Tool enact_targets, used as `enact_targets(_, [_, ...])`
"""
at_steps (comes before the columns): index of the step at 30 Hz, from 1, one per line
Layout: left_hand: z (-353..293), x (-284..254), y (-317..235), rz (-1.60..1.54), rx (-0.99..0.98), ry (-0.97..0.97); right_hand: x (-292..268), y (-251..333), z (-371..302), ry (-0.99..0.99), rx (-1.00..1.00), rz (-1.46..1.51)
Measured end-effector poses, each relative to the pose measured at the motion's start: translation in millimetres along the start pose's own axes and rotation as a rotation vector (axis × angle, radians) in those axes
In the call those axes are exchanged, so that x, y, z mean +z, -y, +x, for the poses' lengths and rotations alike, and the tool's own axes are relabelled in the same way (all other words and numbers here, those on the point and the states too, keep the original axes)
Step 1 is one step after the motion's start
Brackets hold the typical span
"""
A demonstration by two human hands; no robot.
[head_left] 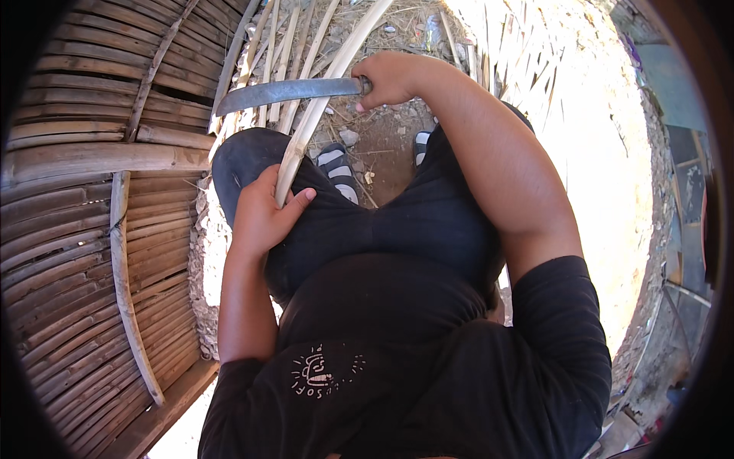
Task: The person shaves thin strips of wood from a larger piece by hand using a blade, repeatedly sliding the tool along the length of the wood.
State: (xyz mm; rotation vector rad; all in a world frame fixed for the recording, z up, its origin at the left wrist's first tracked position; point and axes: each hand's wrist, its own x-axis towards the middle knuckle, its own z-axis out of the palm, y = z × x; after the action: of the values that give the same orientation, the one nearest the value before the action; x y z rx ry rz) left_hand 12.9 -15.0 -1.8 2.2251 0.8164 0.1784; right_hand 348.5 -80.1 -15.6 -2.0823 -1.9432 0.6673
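Observation:
My left hand (269, 210) is wrapped round the near end of a pale split bamboo strip (312, 118), over my left thigh. The strip slants away to the upper right, past my knees. In front of my knees, my right hand (388, 80) grips the handle of a machete (294, 91). Its long grey blade points left and lies across the bamboo strip in this view. Whether the edge touches the strip, I cannot tell.
A wall of bamboo slats (69, 222) stands close on my left. Several more bamboo strips (283, 57) lie on the ground ahead, beyond the blade. Below my knees are my sandalled feet (337, 170) on bare dirt (390, 164). Sunlit ground (589, 153) stretches to the right.

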Motion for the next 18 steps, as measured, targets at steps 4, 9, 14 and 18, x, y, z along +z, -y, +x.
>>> enact_targets(4, [0, 2, 1, -0.013, -0.003, -0.008, 0, -1, 0, -0.005, -0.01, -0.011])
enact_targets(9, [0, 1, 1, -0.024, -0.055, 0.034, -1, 1, 1, -0.009, -0.005, -0.026])
enact_targets(14, [1, -1, -8, -0.014, -0.103, 0.048, 0, 1, 1, -0.022, 0.011, -0.041])
enact_targets(18, [0, -1, -8, 0.005, -0.102, 0.051, 1, 1, 1, -0.023, 0.008, -0.051])
